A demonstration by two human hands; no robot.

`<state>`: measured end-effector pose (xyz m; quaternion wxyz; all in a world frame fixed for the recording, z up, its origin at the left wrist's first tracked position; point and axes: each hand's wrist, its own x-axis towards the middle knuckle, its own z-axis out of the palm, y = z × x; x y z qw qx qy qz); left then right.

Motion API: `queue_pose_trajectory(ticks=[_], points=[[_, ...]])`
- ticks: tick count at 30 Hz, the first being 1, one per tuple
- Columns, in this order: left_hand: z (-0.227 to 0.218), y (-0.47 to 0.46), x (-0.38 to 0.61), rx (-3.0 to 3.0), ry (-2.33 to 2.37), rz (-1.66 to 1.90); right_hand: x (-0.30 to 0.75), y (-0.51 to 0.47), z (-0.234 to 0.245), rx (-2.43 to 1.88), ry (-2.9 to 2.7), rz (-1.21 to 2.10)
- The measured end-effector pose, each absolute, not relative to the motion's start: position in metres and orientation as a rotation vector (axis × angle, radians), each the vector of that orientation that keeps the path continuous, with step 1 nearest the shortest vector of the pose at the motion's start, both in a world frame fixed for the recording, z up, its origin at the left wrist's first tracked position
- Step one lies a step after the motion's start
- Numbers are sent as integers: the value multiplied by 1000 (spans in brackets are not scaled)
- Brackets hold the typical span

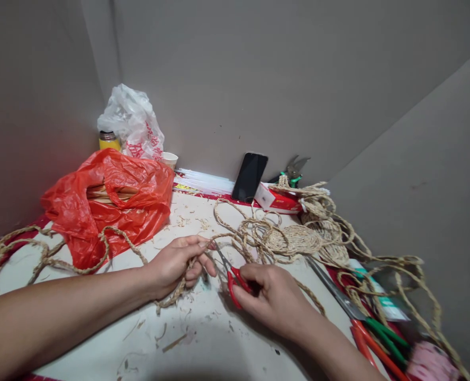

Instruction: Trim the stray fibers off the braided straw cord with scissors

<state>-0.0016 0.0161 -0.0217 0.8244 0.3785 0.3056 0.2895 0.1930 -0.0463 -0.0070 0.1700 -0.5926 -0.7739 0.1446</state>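
Note:
My left hand pinches a braided straw rope, which runs over its fingers and hangs below the palm. Small scissors with red handles are in my right hand, its fingers in the loops. The blades point up and left, their tips at the rope beside my left fingertips. From there the rope continues right into a loose tangle. Beyond my right hand lies a flat coiled piece of the same braid.
A red plastic bag holding tan strips sits at the left. Behind it are a white bag and a yellow container. A phone leans on the back wall. Large red-handled shears lie at the right. Straw scraps litter the white board.

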Motion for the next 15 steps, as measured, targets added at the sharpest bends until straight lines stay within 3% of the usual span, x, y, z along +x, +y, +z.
queue_pose_trajectory(ticks=[11, 15], points=[[-18, 16, -4, 746, 580, 506, 201, -39, -16, -1596, -1851, 794], [-18, 15, -3, 768, 578, 511, 199, -40, -12, -1501, -1566, 1087]])
